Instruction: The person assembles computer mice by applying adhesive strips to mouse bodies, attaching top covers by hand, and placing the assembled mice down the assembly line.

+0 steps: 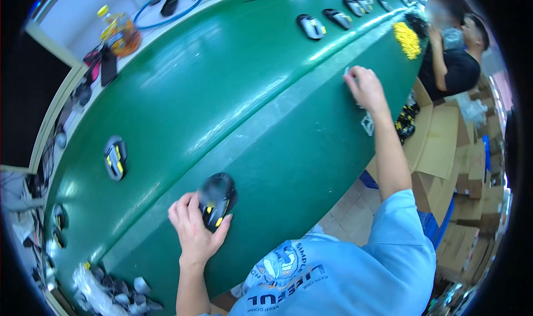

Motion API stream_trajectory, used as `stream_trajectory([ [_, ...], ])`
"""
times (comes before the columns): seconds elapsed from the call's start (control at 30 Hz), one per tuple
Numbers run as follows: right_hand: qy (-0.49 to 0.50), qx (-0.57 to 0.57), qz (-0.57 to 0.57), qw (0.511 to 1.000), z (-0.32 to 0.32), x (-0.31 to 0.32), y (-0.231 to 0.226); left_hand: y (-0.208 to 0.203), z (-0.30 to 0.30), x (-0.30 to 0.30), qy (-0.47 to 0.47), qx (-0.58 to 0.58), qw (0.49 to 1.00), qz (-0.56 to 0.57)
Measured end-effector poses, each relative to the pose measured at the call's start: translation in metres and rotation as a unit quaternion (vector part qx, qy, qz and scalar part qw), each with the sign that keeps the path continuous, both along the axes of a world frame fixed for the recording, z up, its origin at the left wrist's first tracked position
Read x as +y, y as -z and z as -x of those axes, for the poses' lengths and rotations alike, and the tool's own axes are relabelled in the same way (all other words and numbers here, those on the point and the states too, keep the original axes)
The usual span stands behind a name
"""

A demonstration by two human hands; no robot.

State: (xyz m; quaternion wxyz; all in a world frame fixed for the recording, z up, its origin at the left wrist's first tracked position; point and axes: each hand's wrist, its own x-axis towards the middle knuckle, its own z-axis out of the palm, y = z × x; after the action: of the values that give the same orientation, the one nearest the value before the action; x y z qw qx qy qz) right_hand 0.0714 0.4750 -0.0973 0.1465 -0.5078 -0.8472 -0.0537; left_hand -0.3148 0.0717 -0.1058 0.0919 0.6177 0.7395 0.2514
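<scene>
At the near side of the green table, my left hand (195, 227) grips a black computer mouse (221, 191) with yellow side pieces. The thumb lies along one side and the fingers along the other. My right hand (365, 88) is stretched out to the far right over the green surface, its fingertips pinched together. A small pale bit shows at those fingertips, too small to name. Beside the right wrist lies a clear and white flat piece (367, 124), partly hidden by the arm.
Similar mice, one of them a grey mouse (115, 158), stand along the green belt (222, 77). A yellow heap of small parts (407, 40) lies far right, near a seated person (458, 60). Open cardboard boxes (438, 138) stand right; grey parts (141, 285) lie lower left.
</scene>
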Motion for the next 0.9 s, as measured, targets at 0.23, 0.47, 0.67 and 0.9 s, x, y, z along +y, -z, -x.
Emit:
stream_trajectory([
  [0.23,-0.029,0.064,0.111,0.991,0.030,-0.007,0.004,0.007,0.009,-0.012,-0.010,0.017,1.000,0.003],
  [0.47,-0.108,0.081,0.078,0.988,0.025,-0.027,-0.012,0.012,0.006,-0.010,-0.008,0.046,0.999,-0.014],
  [0.67,-0.124,0.073,0.161,0.976,0.022,-0.033,-0.010,0.016,0.006,-0.011,-0.018,0.045,0.999,-0.013],
  [0.9,-0.109,0.226,0.204,0.946,0.026,-0.035,-0.001,0.014,0.006,-0.008,-0.017,0.036,0.999,-0.031],
])
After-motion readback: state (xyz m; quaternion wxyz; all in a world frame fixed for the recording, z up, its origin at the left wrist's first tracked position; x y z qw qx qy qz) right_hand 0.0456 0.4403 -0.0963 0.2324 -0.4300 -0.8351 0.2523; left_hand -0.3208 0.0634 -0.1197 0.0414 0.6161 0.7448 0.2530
